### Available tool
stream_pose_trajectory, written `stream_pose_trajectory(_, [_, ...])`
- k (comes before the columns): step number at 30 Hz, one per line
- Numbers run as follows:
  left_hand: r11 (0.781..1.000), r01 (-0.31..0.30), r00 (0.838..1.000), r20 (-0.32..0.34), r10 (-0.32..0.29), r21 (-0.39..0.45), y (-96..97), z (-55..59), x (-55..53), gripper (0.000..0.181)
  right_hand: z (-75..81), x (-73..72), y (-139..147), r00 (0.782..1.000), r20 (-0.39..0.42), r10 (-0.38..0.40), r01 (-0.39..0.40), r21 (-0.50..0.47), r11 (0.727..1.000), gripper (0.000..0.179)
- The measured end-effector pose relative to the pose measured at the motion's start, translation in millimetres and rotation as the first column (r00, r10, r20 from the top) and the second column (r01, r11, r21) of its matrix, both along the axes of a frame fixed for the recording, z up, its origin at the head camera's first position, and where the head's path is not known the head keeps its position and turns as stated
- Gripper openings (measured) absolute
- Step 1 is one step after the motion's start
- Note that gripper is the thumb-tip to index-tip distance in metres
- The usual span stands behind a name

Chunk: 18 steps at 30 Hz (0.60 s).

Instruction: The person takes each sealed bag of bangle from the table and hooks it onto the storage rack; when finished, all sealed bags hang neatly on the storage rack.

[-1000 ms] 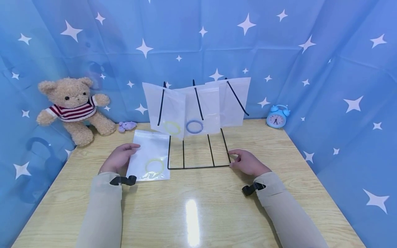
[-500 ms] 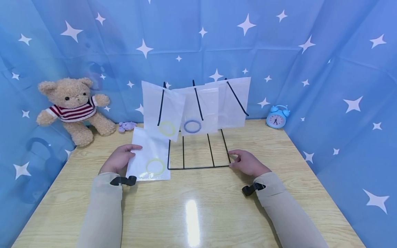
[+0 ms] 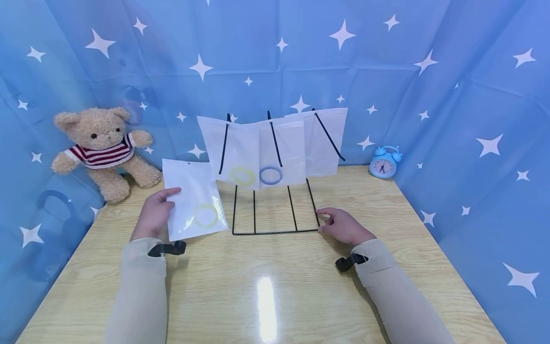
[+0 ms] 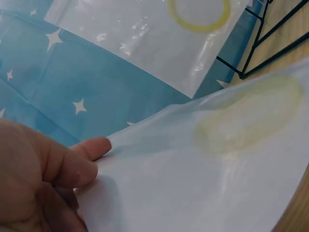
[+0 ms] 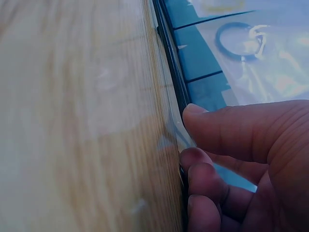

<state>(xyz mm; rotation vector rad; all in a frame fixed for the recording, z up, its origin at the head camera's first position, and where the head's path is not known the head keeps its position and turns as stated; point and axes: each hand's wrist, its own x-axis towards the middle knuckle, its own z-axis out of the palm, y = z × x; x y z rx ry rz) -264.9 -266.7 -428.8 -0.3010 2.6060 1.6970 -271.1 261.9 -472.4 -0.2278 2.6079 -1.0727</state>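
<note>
My left hand pinches a white zip bag by its left edge, left of the rack. Through its front shows a yellow ring, and a small hole sits near the top edge. The left wrist view has thumb and finger gripping the bag's edge. My right hand pinches the front right corner of a black wire rack, thumb and curled fingers against the wire. Three similar bags hang from its prongs: the left bag has a yellow ring, the middle bag a purple-blue ring; the right bag is partly covered.
A teddy bear in a striped sweater sits at the back left of the wooden table. At the back right stands a blue alarm clock. A blue star-patterned curtain closes off the back and sides.
My left hand has drawn the bag up and to the left, away from the rack's left side. The hanging bags have swung slightly. My right hand has stayed at the rack's corner.
</note>
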Motion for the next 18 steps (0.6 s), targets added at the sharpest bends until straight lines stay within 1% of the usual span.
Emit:
stream_pose_trajectory(3, [0.998,-0.058,0.997,-0.049,0.059,0.019,0.0,4.7,1.1,0.054,0.3,0.3,0.2,1.0,-0.002,0.006,-0.006,0.001,1.0,0.059])
stream_pose_trajectory(7, [0.99,-0.139,0.985,-0.103,0.141,0.029,0.3,12.6,3.4,0.055,0.1,0.0,0.5,1.0,-0.004,0.008,-0.008,0.003,1.0,0.058])
stream_pose_trajectory(9, [0.984,-0.177,0.976,-0.12,0.18,0.037,1.0,17.3,5.0,0.054,-0.3,-0.2,0.5,1.0,-0.007,0.006,-0.006,0.003,1.0,0.058])
stream_pose_trajectory(14, [0.964,-0.257,0.957,-0.122,0.264,0.064,3.6,28.8,10.6,0.054,-1.0,-0.4,0.8,1.0,-0.017,0.012,-0.012,0.004,1.0,0.059])
stream_pose_trajectory(18, [0.945,-0.314,0.931,-0.166,0.326,0.096,4.9,35.3,14.4,0.054,-1.5,-0.4,0.8,1.0,-0.02,0.009,-0.009,0.004,1.0,0.059])
